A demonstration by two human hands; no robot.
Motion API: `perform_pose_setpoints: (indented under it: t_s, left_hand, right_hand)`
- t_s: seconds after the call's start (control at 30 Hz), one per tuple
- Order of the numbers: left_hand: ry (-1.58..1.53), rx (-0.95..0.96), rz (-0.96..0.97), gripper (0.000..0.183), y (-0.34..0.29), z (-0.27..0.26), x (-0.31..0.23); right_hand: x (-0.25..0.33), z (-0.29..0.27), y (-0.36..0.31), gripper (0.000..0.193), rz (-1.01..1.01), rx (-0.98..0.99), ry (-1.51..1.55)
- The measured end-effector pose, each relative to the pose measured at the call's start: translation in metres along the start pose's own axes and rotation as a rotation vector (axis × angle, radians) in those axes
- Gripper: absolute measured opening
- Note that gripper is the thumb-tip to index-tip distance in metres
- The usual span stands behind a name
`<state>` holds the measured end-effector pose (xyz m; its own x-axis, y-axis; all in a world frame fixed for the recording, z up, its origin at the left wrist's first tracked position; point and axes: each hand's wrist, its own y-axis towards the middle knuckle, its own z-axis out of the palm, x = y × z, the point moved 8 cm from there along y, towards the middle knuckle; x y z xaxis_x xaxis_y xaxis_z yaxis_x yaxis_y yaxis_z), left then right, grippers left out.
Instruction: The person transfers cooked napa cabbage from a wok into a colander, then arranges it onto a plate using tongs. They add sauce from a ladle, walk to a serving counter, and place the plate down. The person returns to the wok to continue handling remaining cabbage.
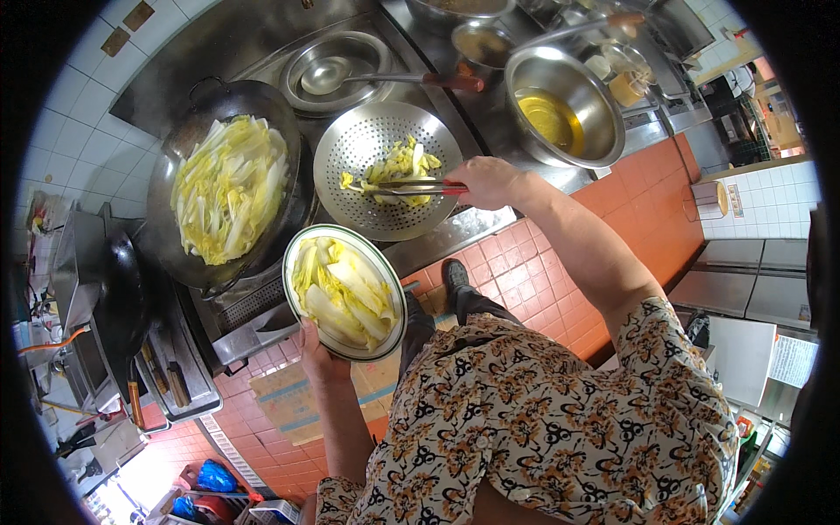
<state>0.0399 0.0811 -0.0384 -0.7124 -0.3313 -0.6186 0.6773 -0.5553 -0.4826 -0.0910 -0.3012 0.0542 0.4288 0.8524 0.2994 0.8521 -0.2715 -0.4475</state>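
My left hand (322, 357) grips the lower edge of an oval white plate (395, 278) with a green-lined rim. Pale yellow and white cabbage leaves (346, 293) are piled on it. My right hand (488, 182) is closed around red-handled tongs (420, 187), whose tips reach into a perforated metal strainer (350, 149). Some cabbage pieces (409, 163) lie in the strainer, at and around the tips; whether the tongs pinch any I cannot tell. Left of the strainer, a large black wok (179, 144) holds a broad heap of cabbage (229, 188).
A ladle (325, 77) rests across a metal bowl (374, 54) behind the strainer. At the right stands a steel bowl (604, 114) of yellow liquid. A second dark wok (122, 297) and knives (178, 383) are at the left. Flattened cardboard (293, 407) covers some floor tiles.
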Motion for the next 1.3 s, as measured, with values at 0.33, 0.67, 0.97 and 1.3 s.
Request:
perform_pose_setpoints:
  t_s: [0.33, 0.67, 0.97, 1.3]
  left_hand:
    - [-0.027, 0.007, 0.028, 0.045, 0.016, 0.028, -0.005]
    - [-0.067, 0.033, 0.012, 0.044, 0.038, 0.073, -0.006]
    - [-0.193, 0.043, -0.030, 0.042, 0.070, 0.078, 0.017]
    - [-0.201, 0.065, -0.070, 0.044, 0.063, 0.094, 0.027]
  right_hand:
    - [-0.001, -0.051, -0.049, 0.037, 0.034, 0.030, 0.449]
    - [-0.011, -0.069, -0.112, 0.044, 0.064, -0.084, 0.633]
    - [0.035, -0.086, -0.159, 0.042, 0.031, 0.030, 0.642]
    - [0.021, -0.052, -0.141, 0.042, 0.088, 0.085, 0.592]
